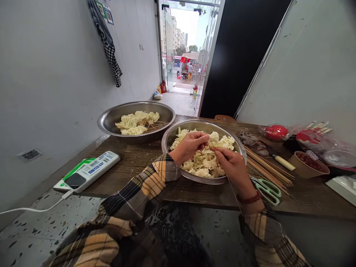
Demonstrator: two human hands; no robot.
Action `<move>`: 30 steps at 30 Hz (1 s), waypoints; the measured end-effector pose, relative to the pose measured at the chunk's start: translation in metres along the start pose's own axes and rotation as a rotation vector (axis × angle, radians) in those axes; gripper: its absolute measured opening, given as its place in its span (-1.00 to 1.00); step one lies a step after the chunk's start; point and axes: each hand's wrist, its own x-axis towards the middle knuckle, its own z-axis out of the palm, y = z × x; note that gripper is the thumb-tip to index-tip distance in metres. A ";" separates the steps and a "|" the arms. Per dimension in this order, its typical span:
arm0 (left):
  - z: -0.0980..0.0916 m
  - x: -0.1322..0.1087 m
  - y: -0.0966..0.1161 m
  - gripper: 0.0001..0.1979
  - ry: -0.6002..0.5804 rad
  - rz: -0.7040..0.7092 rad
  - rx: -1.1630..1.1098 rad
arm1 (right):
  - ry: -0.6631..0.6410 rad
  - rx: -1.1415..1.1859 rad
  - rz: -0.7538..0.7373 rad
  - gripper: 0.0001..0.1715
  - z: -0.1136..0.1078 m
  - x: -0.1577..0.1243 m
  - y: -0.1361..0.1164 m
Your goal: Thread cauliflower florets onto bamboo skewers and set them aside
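Observation:
My left hand [190, 145] pinches a pale cauliflower floret [213, 136] over a steel basin [167, 136] filled with loose florets. Facing it, my right hand [233, 166] is closed on a thin bamboo skewer [232, 189] whose tip points at the floret and whose shaft runs down past my wrist. Both hands hover just above the basin's contents. A second steel basin [111, 116] at the back left holds cauliflower florets [136, 122] threaded on skewers.
Loose bamboo skewers [268, 168] and green-handled scissors [268, 189] lie right of the near basin. A knife [282, 161], a paper cup [307, 167] and bagged red items [276, 131] sit further right. A phone on a box [87, 171] rests at the table's left edge.

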 end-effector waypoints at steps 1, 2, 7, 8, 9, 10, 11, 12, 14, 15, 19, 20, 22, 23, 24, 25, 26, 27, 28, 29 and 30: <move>0.000 0.000 0.000 -0.75 -0.003 0.005 0.003 | 0.015 -0.015 -0.007 -0.59 0.000 0.000 0.000; 0.000 0.000 0.000 -0.76 -0.011 0.009 -0.001 | 0.028 -0.027 -0.015 -0.61 0.000 -0.001 0.000; 0.002 0.002 -0.006 -0.76 -0.118 0.028 0.039 | 0.086 -0.072 -0.079 -0.65 0.000 -0.001 0.002; 0.003 0.003 -0.008 -0.75 -0.155 0.029 0.065 | 0.094 -0.075 -0.092 -0.66 0.000 -0.001 0.002; 0.004 0.003 -0.009 -0.75 -0.187 0.034 0.088 | 0.103 -0.075 -0.101 -0.66 0.000 -0.001 0.002; 0.005 0.003 -0.010 -0.75 -0.209 0.040 0.105 | 0.110 -0.072 -0.107 -0.66 -0.001 -0.001 0.002; 0.006 0.003 -0.010 -0.75 -0.218 0.050 0.117 | 0.114 -0.065 -0.108 -0.65 -0.001 0.000 0.002; 0.008 0.003 -0.010 -0.75 -0.217 0.059 0.129 | 0.115 -0.054 -0.102 -0.65 -0.001 0.000 0.003; 0.009 0.003 -0.008 -0.74 -0.205 0.070 0.167 | 0.124 -0.014 -0.064 -0.65 -0.001 0.002 0.006; 0.009 0.003 -0.007 -0.74 -0.183 0.069 0.188 | 0.146 0.022 -0.033 -0.64 -0.001 0.003 0.008; 0.006 0.008 -0.010 -0.77 -0.020 0.089 0.446 | 0.344 0.272 0.100 -0.60 0.001 0.007 0.017; 0.005 0.010 -0.013 -0.82 0.006 0.112 0.585 | 0.376 0.332 0.119 -0.60 0.001 0.008 0.019; 0.001 0.014 -0.021 -0.90 0.018 0.165 0.890 | 0.389 0.404 0.138 -0.58 0.002 0.008 0.020; 0.000 0.016 -0.024 -0.91 0.013 0.184 1.021 | 0.380 0.414 0.142 -0.57 0.002 0.008 0.020; -0.001 0.017 -0.027 -0.90 0.004 0.193 1.130 | 0.367 0.411 0.147 -0.56 0.002 0.008 0.019; -0.002 0.018 -0.029 -0.89 -0.007 0.194 1.216 | 0.353 0.403 0.155 -0.55 0.002 0.008 0.017; -0.002 0.019 -0.031 -0.87 -0.022 0.187 1.282 | 0.340 0.396 0.163 -0.54 0.002 0.007 0.015; -0.001 0.020 -0.032 -0.84 -0.038 0.177 1.331 | 0.329 0.393 0.171 -0.53 0.001 0.007 0.013; 0.000 0.020 -0.033 -0.82 -0.054 0.168 1.368 | 0.320 0.391 0.176 -0.52 0.001 0.006 0.012; 0.001 0.021 -0.034 -0.81 -0.070 0.168 1.390 | 0.314 0.390 0.176 -0.52 0.001 0.006 0.011; 0.003 0.021 -0.034 -0.81 -0.081 0.174 1.399 | 0.311 0.388 0.172 -0.52 0.000 0.006 0.011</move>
